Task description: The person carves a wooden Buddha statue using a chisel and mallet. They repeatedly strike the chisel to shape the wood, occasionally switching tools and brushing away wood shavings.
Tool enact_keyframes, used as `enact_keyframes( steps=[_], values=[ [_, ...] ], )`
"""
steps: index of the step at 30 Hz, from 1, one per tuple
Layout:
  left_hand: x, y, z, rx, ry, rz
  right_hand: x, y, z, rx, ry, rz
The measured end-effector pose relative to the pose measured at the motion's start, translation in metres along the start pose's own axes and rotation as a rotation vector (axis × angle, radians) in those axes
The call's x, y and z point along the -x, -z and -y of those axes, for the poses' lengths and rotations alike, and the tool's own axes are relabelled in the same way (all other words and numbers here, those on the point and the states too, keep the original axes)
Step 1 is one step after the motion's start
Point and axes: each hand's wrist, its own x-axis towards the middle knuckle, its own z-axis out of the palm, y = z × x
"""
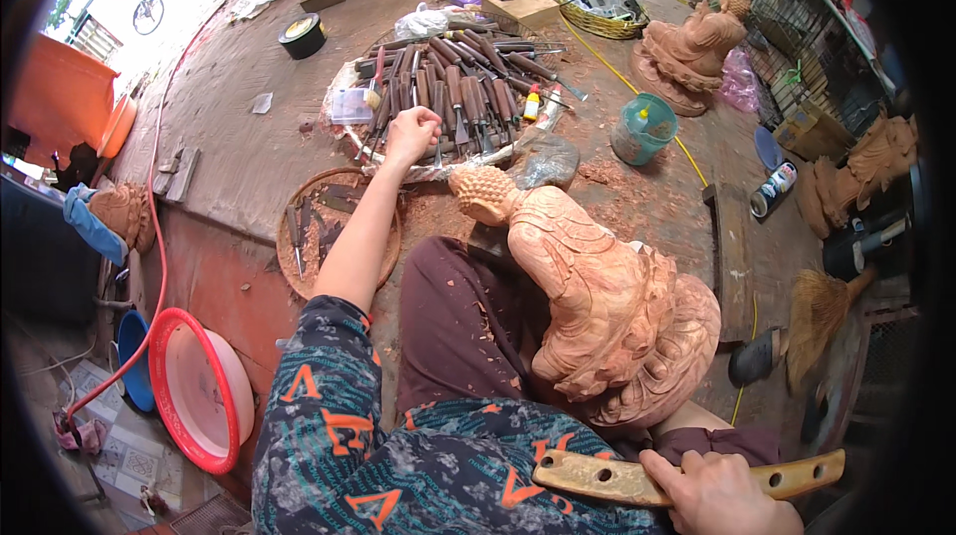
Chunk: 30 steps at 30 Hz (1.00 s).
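Seemingly, chisels (455,87) at twelve o'clock are being selected by left hand (413,134) (grip unclear), wooden bar (635,485) clasped by right hand (732,495); lifting is needed.

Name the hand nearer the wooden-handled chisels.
Left. The left hand is at the near side of the chisels; the right hand is well back from them, close to the body, holding a yellowish bar.

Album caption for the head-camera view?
Left hand at the chisels, right hand holding a flat bar, carved statue between.
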Motion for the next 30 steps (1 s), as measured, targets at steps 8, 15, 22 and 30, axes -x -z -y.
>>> enact_keyframes(
  steps=[8, 15, 22, 30],
  values=[
    [-0.017, -0.048, -0.015, -0.276, -0.085, 0.115, -0.006, 0.021, -0.006, -0.113, -0.111, -0.112],
    [-0.032, -0.073, -0.02, -0.393, -0.193, 0.259, -0.009, 0.03, -0.013, -0.196, -0.087, -0.079],
    [-0.037, -0.081, -0.019, -0.562, -0.225, 0.26, -0.011, 0.031, -0.016, -0.181, -0.091, -0.041],
    [-0.018, -0.058, 0.002, -0.367, -0.273, -0.05, -0.011, 0.028, -0.024, -0.158, -0.101, -0.008]
  ],
)
